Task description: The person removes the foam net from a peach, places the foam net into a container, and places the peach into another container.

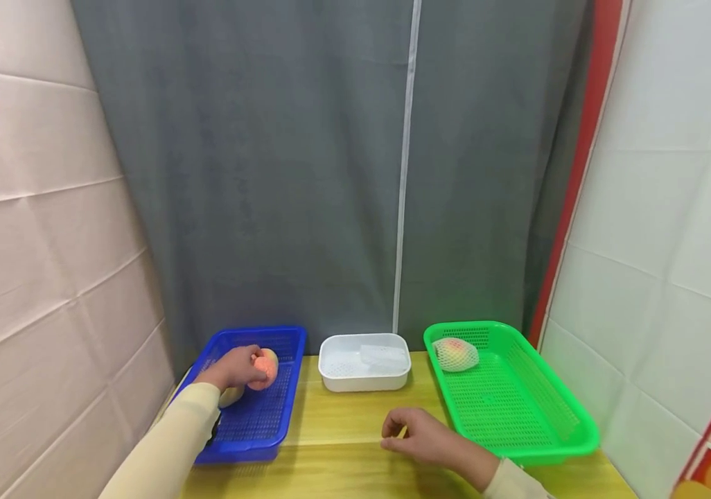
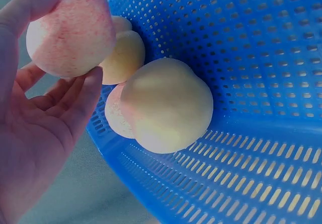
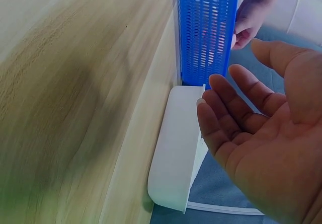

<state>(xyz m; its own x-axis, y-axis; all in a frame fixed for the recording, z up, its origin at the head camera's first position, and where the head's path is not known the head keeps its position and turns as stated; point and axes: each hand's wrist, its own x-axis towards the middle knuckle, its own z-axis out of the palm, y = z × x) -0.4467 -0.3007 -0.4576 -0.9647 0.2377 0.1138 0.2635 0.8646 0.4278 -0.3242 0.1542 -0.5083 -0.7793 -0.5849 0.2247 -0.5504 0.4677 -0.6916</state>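
My left hand [image 1: 238, 367] is over the blue basket [image 1: 285, 441] and grips a pink-red peach [image 2: 71, 31] between thumb and fingers. Below it in the basket lie several more peaches, among them a large pale one [image 2: 168, 105] and a yellowish one [image 2: 124, 58]. My right hand [image 1: 420, 436] hovers over the table in front of the white tray, fingers loosely curled with nothing in them. Inside the green basket [image 1: 570, 423], at its far left corner, rests a peach in a white foam net [image 1: 455, 354].
Between the two baskets a white tray [image 1: 364, 383] stands on the wooden table [image 1: 330, 423], holding translucent white netting or wrap [image 1: 384, 357]. A grey curtain [image 1: 256, 173] hangs behind. Pale cloth walls [image 1: 37, 242] close off both sides.
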